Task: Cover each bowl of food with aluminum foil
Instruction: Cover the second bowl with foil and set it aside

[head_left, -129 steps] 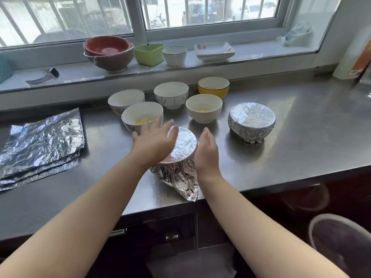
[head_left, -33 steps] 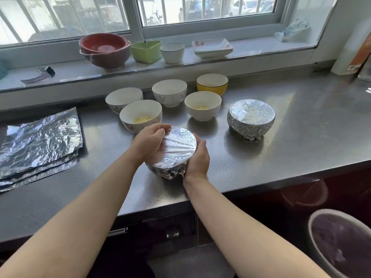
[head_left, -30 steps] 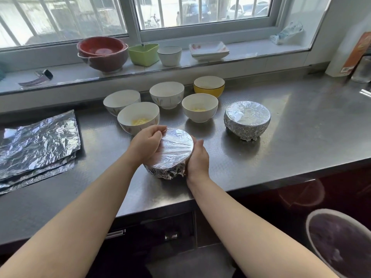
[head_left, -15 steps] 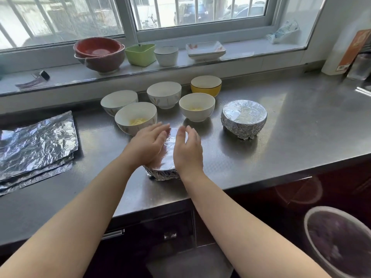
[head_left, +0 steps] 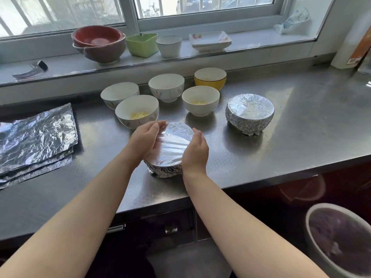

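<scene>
Both hands are cupping the foil-covered bowl (head_left: 170,149) that is sitting near the front edge of the steel counter (head_left: 261,149). The left hand (head_left: 145,141) is curving round its rim from 9 o'clock, fingers bent over the foil top, and the right hand (head_left: 195,151) is curling against its side at 3 o'clock. At 2 o'clock from it a second wrapped bowl (head_left: 250,113) is standing apart. At 9 o'clock, well apart, a stack of foil sheets (head_left: 36,137) is lying flat. Toward 12 o'clock five uncovered bowls are waiting: a white bowl (head_left: 137,111) with yellow food just beyond the left fingers, another white bowl with food (head_left: 200,100), two pale bowls (head_left: 120,94) (head_left: 166,87) whose contents I cannot tell, and a yellow bowl (head_left: 210,78) farthest back. On the windowsill (head_left: 251,43) spare dishes are sitting.
</scene>
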A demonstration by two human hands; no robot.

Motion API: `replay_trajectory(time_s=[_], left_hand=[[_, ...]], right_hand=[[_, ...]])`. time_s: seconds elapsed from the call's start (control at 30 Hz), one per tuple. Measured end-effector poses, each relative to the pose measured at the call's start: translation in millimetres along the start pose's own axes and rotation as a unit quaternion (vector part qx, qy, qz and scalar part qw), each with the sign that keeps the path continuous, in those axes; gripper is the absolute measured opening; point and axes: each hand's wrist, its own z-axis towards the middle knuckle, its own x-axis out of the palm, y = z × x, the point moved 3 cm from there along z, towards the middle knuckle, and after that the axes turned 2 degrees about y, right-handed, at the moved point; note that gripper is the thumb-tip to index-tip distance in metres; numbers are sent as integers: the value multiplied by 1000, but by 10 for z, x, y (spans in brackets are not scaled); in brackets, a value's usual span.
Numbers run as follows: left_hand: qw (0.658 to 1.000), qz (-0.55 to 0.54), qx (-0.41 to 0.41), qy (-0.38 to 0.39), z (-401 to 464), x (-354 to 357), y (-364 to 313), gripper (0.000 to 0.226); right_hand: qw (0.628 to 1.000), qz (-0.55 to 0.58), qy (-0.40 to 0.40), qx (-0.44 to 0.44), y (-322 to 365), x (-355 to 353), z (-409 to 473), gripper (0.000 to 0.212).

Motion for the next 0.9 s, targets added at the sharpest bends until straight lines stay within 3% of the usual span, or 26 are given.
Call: replay_trajectory(time_s=[0.2, 0.57, 0.77, 0.9], left_hand=[[999, -33, -21, -23, 2, 15, -10, 30], [998, -25, -33, -50, -28, 15, -25, 31], [997, -14, -37, -61, -58, 36, -46, 33], [998, 16, -29, -62, -47, 22, -50, 32]], right_hand=[[995, 79, -12, 62, -61, 7, -10, 35], [993, -8, 68, 94, -590, 65, 456, 66], [988, 18, 78, 128, -136, -10, 121, 56], [986, -36, 103, 126, -105, -52, 162, 71]])
